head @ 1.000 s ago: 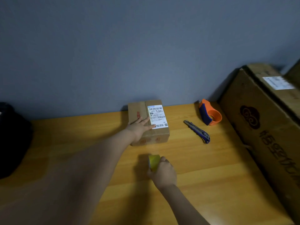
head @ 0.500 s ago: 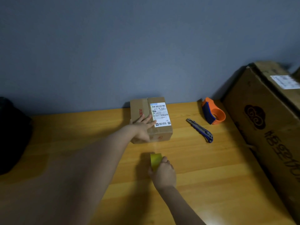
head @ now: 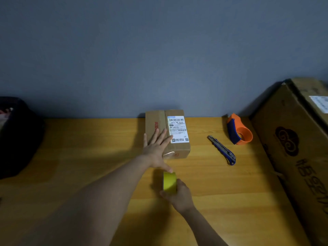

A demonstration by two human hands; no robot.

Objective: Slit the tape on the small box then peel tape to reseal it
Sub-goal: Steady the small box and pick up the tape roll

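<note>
Wooden surface [head: 230, 201] against grey wall [head: 159, 50]; left hand [head: 157, 150] flat on small box [head: 174, 150] at back edge, fingers spread; right hand [head: 179, 196] grip clamped on yellow tape roll [head: 169, 181].

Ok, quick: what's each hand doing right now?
Left hand: open, fingers spread flat on the small box, holding nothing.
Right hand: closed around the yellow tape roll.

Operator's body: two bare forearms and hands are showing in the head view.

The left hand [head: 156, 150] and right hand [head: 179, 195] are wearing no gloves, rings or watch. Both forearms are showing uncovered up to the frame edge; no sleeve is appearing on either. The left forearm is appearing broad and blurred near the camera, the right one narrower. Dim lighting is shading both limbs.
</note>
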